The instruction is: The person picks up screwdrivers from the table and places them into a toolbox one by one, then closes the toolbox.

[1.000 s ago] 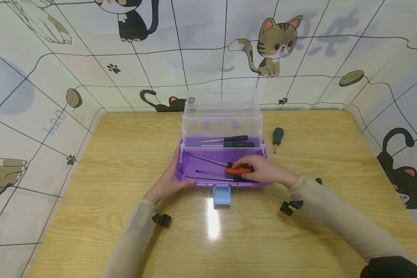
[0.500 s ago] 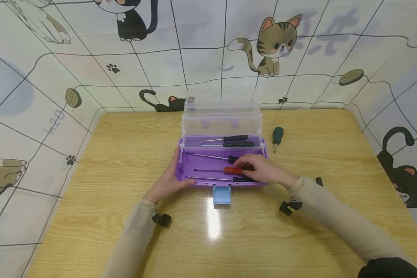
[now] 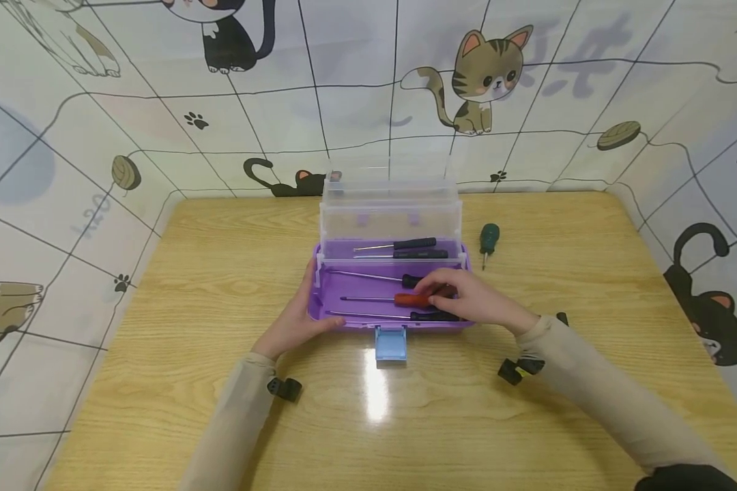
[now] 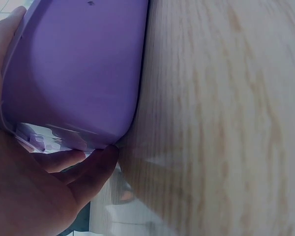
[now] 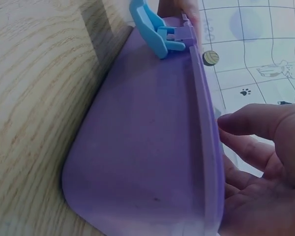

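Out to the left of the left hand [image 3: 295, 317], a white cat-print backdrop [image 3: 12, 170] rises beside the wooden surface [image 3: 239, 245]. At that hand's wrist sits a small black device [image 3: 284, 389]. The left hand grips the near end of a purple toolbox [image 3: 356, 287], thumb along its front edge and fingers against the end wall. The box stretches from this hand across to the right hand [image 3: 469, 296], its clear lid [image 3: 389, 194] raised on the side farther from both hands.

Inside, shafts pointing toward the left hand, lie three screwdrivers: a black-handled one [image 3: 409, 281] farthest off, a red screwdriver [image 3: 411, 300] in the middle, and another black-handled one [image 3: 430, 316] nearest the front wall. Past these, two more dark screwdrivers [image 3: 420, 254] show at the clear part. Between the hands, a light blue latch [image 3: 391, 344] hangs down the front.

The right hand reaches into the box with bent fingers, thumb tip at the red screwdriver's handle; whether it pinches the handle I cannot tell. Beyond it, a green-handled screwdriver [image 3: 489, 240] lies outside the box.
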{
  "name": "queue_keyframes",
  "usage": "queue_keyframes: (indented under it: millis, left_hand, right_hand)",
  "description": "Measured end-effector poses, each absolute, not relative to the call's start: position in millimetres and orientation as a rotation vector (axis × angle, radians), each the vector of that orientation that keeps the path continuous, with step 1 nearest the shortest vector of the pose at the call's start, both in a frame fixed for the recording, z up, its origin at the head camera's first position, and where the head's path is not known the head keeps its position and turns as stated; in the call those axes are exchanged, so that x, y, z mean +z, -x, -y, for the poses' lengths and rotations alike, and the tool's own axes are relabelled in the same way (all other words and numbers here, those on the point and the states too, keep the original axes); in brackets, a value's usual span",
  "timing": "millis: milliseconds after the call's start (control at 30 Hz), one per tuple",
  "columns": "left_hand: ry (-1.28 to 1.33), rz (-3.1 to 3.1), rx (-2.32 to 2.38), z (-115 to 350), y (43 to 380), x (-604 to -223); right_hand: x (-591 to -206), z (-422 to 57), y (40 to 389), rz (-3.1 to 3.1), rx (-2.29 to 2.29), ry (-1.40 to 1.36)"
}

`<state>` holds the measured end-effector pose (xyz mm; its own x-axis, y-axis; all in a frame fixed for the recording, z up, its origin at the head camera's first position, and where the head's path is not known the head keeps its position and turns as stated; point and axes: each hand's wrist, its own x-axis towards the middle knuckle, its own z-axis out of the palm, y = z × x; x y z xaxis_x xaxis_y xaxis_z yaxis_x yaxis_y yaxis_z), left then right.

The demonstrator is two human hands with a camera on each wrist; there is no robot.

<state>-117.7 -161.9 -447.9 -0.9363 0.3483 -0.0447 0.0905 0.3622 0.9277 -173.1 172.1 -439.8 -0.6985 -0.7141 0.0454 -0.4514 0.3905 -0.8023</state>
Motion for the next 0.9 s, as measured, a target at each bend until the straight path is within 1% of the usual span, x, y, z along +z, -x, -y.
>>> queue_keyframes:
  millis: [300,900]
  left_hand:
    - [-0.391,-2.380,1.618,162,117,-448]
    - [-0.405,-2.397,1.607,163,117,-449]
  right_hand:
    - [-439,-181,174,-2.269,-1.335,1.016]
    - [-421,-208,172,-2.393,-1.320,1.031]
